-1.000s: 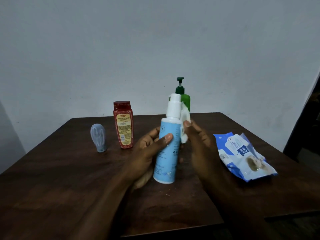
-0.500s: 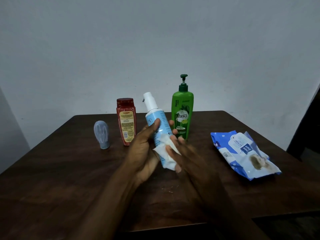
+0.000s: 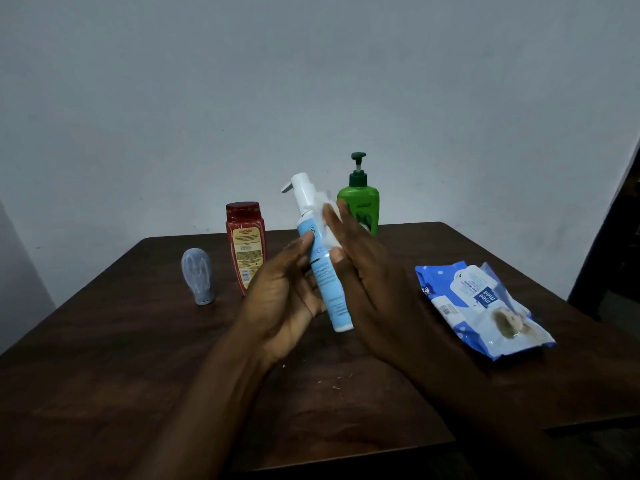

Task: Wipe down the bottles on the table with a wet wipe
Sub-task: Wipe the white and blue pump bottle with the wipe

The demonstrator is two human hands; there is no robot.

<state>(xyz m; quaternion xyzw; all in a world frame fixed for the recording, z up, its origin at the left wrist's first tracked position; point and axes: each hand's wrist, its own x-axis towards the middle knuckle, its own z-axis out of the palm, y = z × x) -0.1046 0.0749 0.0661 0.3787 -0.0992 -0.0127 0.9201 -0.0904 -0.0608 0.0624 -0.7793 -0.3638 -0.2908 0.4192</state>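
Your left hand grips the blue bottle, tilted in the air in front of the green pump bottle. Your right hand pinches the wet wipe against its neck; a hard stroke could slide the slick bottle loose.

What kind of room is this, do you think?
Probably an ordinary home room, though little shows. A dark wooden table stands against a bare pale wall, and on it are toiletries: a green pump bottle, a red bottle, and a wet wipes pack.
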